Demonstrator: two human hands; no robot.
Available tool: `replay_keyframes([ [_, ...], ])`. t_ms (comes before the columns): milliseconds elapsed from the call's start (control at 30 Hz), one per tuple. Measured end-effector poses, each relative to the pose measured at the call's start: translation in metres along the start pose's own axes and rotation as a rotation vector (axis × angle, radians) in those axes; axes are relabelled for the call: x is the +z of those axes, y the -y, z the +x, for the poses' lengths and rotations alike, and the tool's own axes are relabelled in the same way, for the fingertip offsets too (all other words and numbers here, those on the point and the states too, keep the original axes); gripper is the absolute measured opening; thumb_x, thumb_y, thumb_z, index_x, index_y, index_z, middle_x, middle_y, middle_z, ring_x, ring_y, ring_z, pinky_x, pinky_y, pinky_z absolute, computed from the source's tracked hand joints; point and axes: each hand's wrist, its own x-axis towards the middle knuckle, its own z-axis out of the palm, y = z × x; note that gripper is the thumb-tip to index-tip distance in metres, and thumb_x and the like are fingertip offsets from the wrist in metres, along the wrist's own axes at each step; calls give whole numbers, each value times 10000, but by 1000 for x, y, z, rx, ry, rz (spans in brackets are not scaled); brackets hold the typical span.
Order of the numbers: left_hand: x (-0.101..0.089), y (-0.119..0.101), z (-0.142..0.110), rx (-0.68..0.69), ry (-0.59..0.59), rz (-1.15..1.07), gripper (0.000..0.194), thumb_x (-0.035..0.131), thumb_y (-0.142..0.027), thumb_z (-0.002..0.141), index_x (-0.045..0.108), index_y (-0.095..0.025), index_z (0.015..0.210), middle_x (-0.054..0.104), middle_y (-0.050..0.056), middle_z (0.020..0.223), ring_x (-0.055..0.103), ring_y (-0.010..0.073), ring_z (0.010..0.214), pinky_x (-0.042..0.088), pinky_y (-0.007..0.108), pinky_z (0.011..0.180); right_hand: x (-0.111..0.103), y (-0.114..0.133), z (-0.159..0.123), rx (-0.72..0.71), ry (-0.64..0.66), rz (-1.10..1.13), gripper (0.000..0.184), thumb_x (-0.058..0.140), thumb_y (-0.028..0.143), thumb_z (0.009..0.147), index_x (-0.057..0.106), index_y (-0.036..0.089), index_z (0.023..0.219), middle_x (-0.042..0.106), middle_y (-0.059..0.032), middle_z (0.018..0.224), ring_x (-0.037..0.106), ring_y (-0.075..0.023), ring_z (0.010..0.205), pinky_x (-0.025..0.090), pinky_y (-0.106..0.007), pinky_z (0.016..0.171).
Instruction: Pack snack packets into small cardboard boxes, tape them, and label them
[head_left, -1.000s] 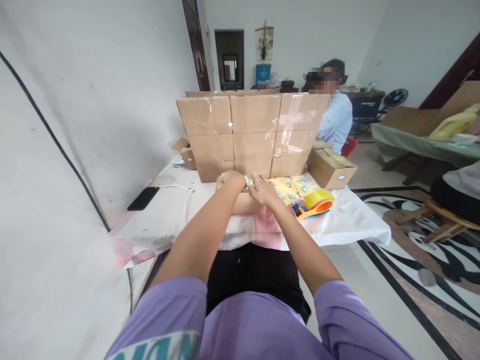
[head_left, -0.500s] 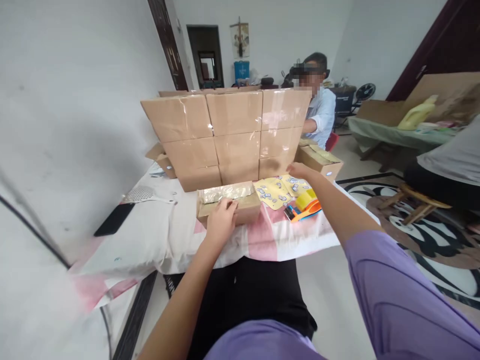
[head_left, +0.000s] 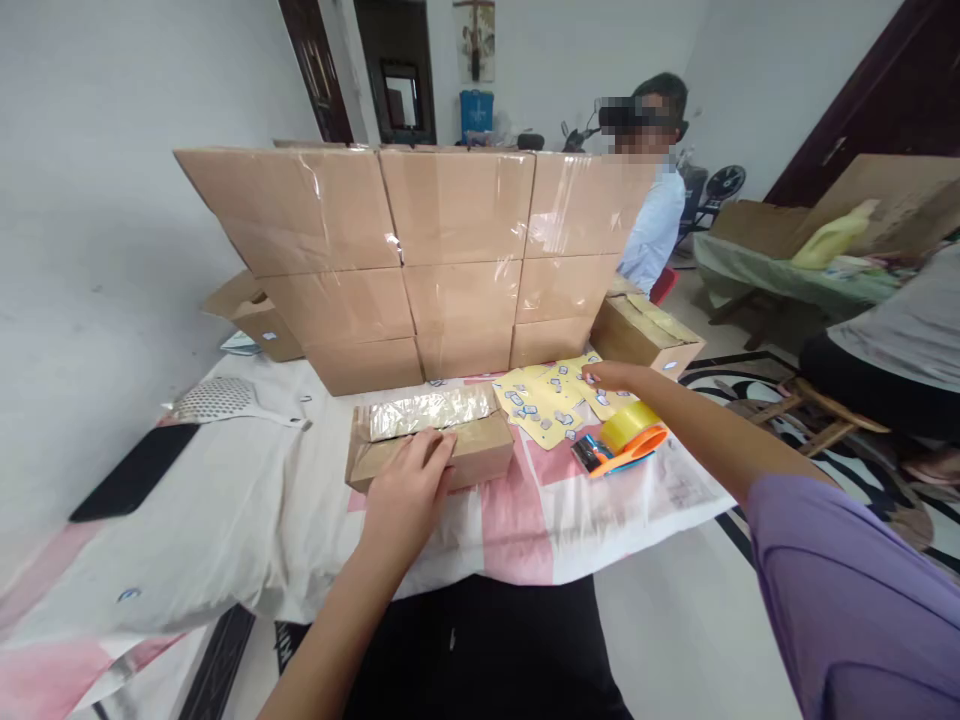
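Observation:
My left hand [head_left: 411, 468] rests on the near top edge of a small closed cardboard box [head_left: 480, 455], fingers laid over it and thumb apart. Shiny clear tape runs along the box top. To the right, my right hand [head_left: 606, 376] has its fingers closed at the far right part of a yellow patterned sheet [head_left: 551, 410]; the fingertips are partly hidden. That sheet lies slightly rumpled on the cloth. Nearer than the right hand lies a tape dispenser [head_left: 628, 455] with an orange handle and a yellow tape roll [head_left: 628, 425].
A wall of stacked taped cartons [head_left: 457, 220] stands behind the small box. An open carton [head_left: 266, 325] is at left, another carton [head_left: 649, 330] at right. A white slotted scoop [head_left: 225, 400] and black phone [head_left: 135, 470] lie left. A person [head_left: 652, 225] sits behind the cartons.
My view has tipped down and come closer to the table. The right hand has come nearer over the yellow sheet, which has shifted a little. The left hand stays on the box.

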Motion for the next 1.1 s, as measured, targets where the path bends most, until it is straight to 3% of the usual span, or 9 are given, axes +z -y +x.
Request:
replay_keyframes([
  [100, -3, 0, 4, -2, -2, -6, 330, 572, -173, 961, 640, -184, 1284, 698, 111, 1217, 694, 277, 1076, 581, 389, 908, -1, 4, 5, 25, 113, -61, 248, 650, 388, 1005, 673, 147, 1057, 691, -37, 993, 669, -153, 825, 589, -332, 764],
  [200, -5, -1, 4, -4, 1, -6, 335, 572, -188, 961, 635, -174, 1290, 695, 116, 1228, 691, 283, 1082, 585, 402, 889, -10, 12, 7, 29, 84, -61, 243, 659, 389, 989, 659, 148, 954, 660, -12, 885, 618, -132, 731, 546, -295, 700],
  [333, -5, -2, 4, -11, 13, 3, 335, 570, -196, 960, 636, -175, 1288, 694, 118, 1229, 695, 280, 1072, 575, 393, 882, -46, 28, -8, -12, -157, 61, 195, 698, 215, 829, 574, 170, 685, 607, -33, 722, 535, -152, 683, 422, -282, 658],
  [433, -5, 2, 4, -11, 37, -1, 345, 571, -234, 969, 636, -191, 1305, 692, 114, 1253, 700, 278, 1071, 568, 382, 852, -50, 65, -36, -65, -382, 235, 68, 629, 185, 744, 569, 180, 712, 619, -53, 781, 530, -175, 740, 394, -289, 684],
  [500, -5, 7, 5, -1, 55, -12, 357, 569, -267, 976, 638, -206, 1320, 693, 100, 1267, 705, 273, 1070, 563, 372, 813, -21, 108, -60, -100, -479, 389, 49, 587, 210, 751, 590, 182, 790, 634, -57, 831, 543, -183, 765, 411, -288, 699],
  [633, -7, 24, 7, 26, 101, -47, 364, 578, -310, 968, 661, -224, 1312, 695, 76, 1272, 716, 261, 1051, 545, 345, 731, 78, 205, -97, -185, -417, 738, 81, 540, 262, 796, 594, 204, 780, 640, -21, 752, 575, -168, 677, 464, -269, 649],
  [733, -11, 38, 6, 47, 118, -102, 352, 584, -337, 969, 681, -233, 1290, 700, 65, 1257, 707, 255, 1097, 544, 326, 764, 129, 245, -109, -181, -444, 985, 212, 421, 298, 880, 608, 199, 881, 636, -29, 768, 593, -172, 679, 478, -272, 632],
  [900, -20, 55, -1, 71, 101, -178, 341, 585, -374, 981, 694, -248, 1279, 711, 44, 1247, 699, 229, 1133, 538, 307, 853, 155, 256, -142, -207, -393, 1205, 397, 518, 316, 861, 672, 179, 1200, 594, 7, 695, 558, -171, 655, 466, -289, 632],
  [1100, -22, 59, -7, 86, 103, -166, 336, 574, -389, 987, 704, -267, 1271, 728, 22, 1208, 711, 212, 1095, 534, 301, 816, 160, 270, -164, -125, -119, 1647, 851, 523, 270, 753, 390, 199, 1591, 537, 83, 574, 369, -109, 472, 307, -230, 477],
])
